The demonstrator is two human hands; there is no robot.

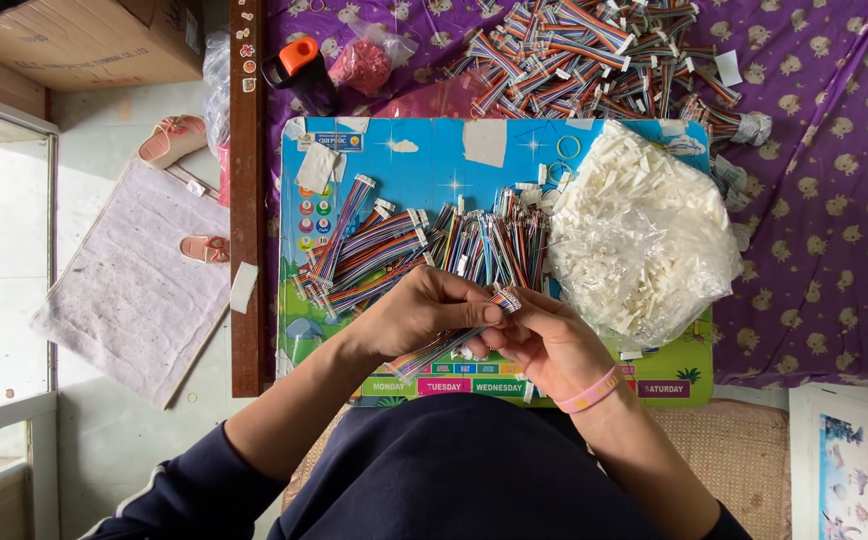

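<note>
Two hands meet over the near edge of the blue board (434, 160), and both have hold of one flat rainbow ribbon cable (444, 345). Your left hand (424, 315) closes its grip over the middle of the cable, thumb and fingers pinched shut on it; your right hand (544, 345), with a pink wristband (591, 391), pinches the far end, where a small white plug (507, 298) sits at the fingertips. Keep the thin wires flat and side by side as you hold them, and press square on the plug, so, in my judgement, no wire bends or slips out of line. Just beyond your hands lies a loose heap of finished cables (404, 250), soft striped strands with hard white ends. To the right sits a clear crinkly bag of white plastic plugs (644, 230), small and blocky. Far off, on the purple patterned cloth (824, 200), lies a bigger pile of cables (594, 50). Left of the board runs a wooden rail (246, 200), with a pale mat (129, 290) on the floor beyond it.
</note>
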